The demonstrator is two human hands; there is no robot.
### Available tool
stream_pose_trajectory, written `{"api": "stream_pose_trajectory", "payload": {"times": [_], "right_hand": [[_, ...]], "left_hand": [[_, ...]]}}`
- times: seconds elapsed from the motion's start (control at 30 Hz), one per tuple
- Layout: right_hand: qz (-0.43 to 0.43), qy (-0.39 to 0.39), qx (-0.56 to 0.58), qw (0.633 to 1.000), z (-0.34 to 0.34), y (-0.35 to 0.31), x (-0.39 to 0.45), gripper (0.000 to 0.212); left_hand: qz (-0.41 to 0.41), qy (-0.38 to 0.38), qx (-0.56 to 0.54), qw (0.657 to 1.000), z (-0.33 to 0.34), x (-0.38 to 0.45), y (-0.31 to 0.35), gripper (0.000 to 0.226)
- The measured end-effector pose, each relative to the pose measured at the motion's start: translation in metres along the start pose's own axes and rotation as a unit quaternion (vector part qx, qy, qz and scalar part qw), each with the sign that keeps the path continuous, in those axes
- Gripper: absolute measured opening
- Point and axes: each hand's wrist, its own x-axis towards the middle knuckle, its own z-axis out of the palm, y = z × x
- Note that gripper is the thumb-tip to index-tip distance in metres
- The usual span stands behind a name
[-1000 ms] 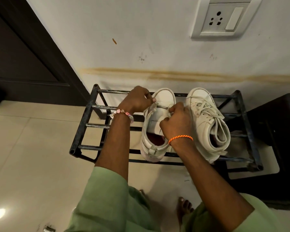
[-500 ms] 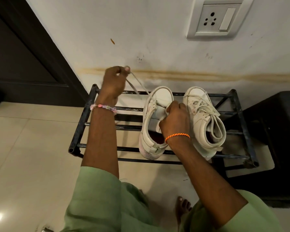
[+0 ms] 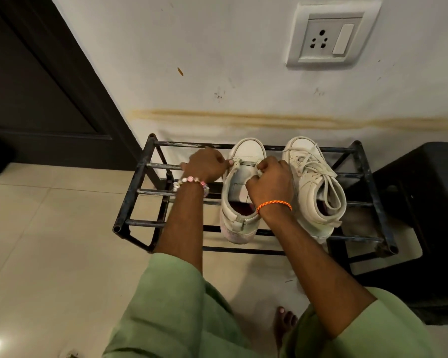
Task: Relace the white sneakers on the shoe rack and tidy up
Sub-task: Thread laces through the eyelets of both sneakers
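A black metal shoe rack (image 3: 140, 182) stands against the wall and holds two white sneakers side by side on its top bars, toes toward the wall. The left sneaker (image 3: 243, 153) is nearly unlaced, its tongue bare, with one run of lace (image 3: 246, 163) crossing near the toe. The right sneaker (image 3: 313, 187) is fully laced, its loose loops lying over the opening. The left hand (image 3: 204, 165), above a beaded bracelet (image 3: 192, 182), has its fingers curled and pinches the lace at the left edge of the unlaced sneaker. The right hand (image 3: 272, 184), above an orange cord bracelet (image 3: 274, 205), has its fingers curled tight at the right edge of the same sneaker, pinching the lace there. Both arms come from green sleeves (image 3: 171, 306), and a bare foot (image 3: 282, 321) shows below. The rack sits on pale glossy floor tiles (image 3: 49, 241). The white wall (image 3: 217, 47) carries a brownish streak (image 3: 269, 121) and a socket plate with a switch (image 3: 331, 37). A dark door (image 3: 36, 86) is at the left, and a dark stool (image 3: 424, 202) stands just beside the rack on the right.
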Motion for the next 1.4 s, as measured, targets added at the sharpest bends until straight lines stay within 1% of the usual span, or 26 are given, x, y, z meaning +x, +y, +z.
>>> {"api": "stream_pose_trajectory", "payload": {"times": [0.13,0.23,0.3,0.37,0.43,0.47,0.5,0.53,0.6,0.63,0.67,0.73,0.77,0.83,0.9,1.0,1.1,1.17,1.23,1.33,1.4], "right_hand": [[0.001,0.038,0.027,0.999,0.002,0.003,-0.003,0.024],[-0.006,0.046,0.024,0.999,0.001,0.004,-0.004,0.024],[-0.006,0.049,0.024,0.998,0.001,0.005,-0.003,0.024],[-0.005,0.053,0.023,0.998,0.001,0.007,-0.004,0.024],[-0.002,0.056,0.020,0.998,0.001,0.010,-0.004,0.024],[0.000,0.057,0.020,0.998,0.001,0.011,-0.004,0.024],[-0.002,0.056,0.020,0.998,0.001,0.011,-0.003,0.024],[-0.006,0.056,0.019,0.998,0.001,0.011,-0.003,0.024],[-0.009,0.058,0.022,0.998,0.002,0.009,-0.001,0.023],[-0.011,0.057,0.025,0.998,0.002,0.009,-0.001,0.023],[-0.013,0.051,0.026,0.998,0.003,0.009,0.000,0.023],[-0.022,0.036,0.033,0.999,0.002,0.009,0.001,0.023],[-0.029,0.030,0.043,0.998,0.000,0.009,0.002,0.022],[-0.036,0.011,0.074,0.997,-0.004,0.010,0.005,0.020],[-0.029,-0.022,0.094,0.995,-0.009,0.013,0.009,0.019],[-0.018,-0.061,0.123,0.990,-0.012,0.019,0.016,0.018],[-0.011,-0.066,0.131,0.989,-0.012,0.022,0.020,0.015],[-0.004,-0.060,0.141,0.988,-0.011,0.020,0.020,0.015],[-0.005,-0.055,0.142,0.988,-0.011,0.020,0.019,0.014],[-0.005,-0.053,0.138,0.989,-0.012,0.025,0.019,0.015],[-0.014,-0.060,0.141,0.988,-0.014,0.027,0.019,0.013]], "left_hand": [[0.033,0.086,-0.043,0.995,0.013,-0.007,0.001,0.025],[0.056,0.109,-0.075,0.990,0.013,-0.014,-0.003,0.016],[0.051,0.137,-0.068,0.987,0.010,-0.018,-0.011,0.009],[0.015,0.178,-0.046,0.983,0.001,-0.025,-0.024,0.015],[-0.064,0.242,-0.033,0.968,-0.014,-0.032,-0.045,0.026],[-0.104,0.262,-0.033,0.959,-0.020,-0.034,-0.055,0.028],[-0.130,0.254,-0.030,0.958,-0.025,-0.037,-0.064,0.028],[-0.143,0.217,-0.023,0.965,-0.027,-0.039,-0.069,0.029],[-0.145,0.128,-0.018,0.981,-0.024,-0.041,-0.070,0.033],[-0.136,0.102,-0.023,0.985,-0.022,-0.041,-0.065,0.038],[-0.112,0.092,-0.030,0.989,-0.019,-0.039,-0.060,0.046],[-0.025,0.079,-0.046,0.996,-0.011,-0.035,-0.042,0.055],[0.021,0.068,-0.054,0.996,-0.004,-0.033,-0.031,0.054],[0.093,0.056,-0.061,0.992,0.010,-0.028,-0.011,0.045],[0.126,0.076,-0.058,0.987,0.020,-0.022,0.000,0.032],[0.129,0.118,-0.047,0.983,0.022,-0.017,0.000,0.020],[0.129,0.143,-0.039,0.980,0.022,-0.015,-0.002,0.017],[0.108,0.165,-0.044,0.979,0.021,-0.017,-0.002,0.016],[0.066,0.179,-0.052,0.980,0.023,-0.019,-0.002,0.014],[0.005,0.183,-0.052,0.982,0.022,-0.018,-0.006,0.013],[0.012,0.147,-0.055,0.987,0.020,-0.017,-0.011,0.014]]}}
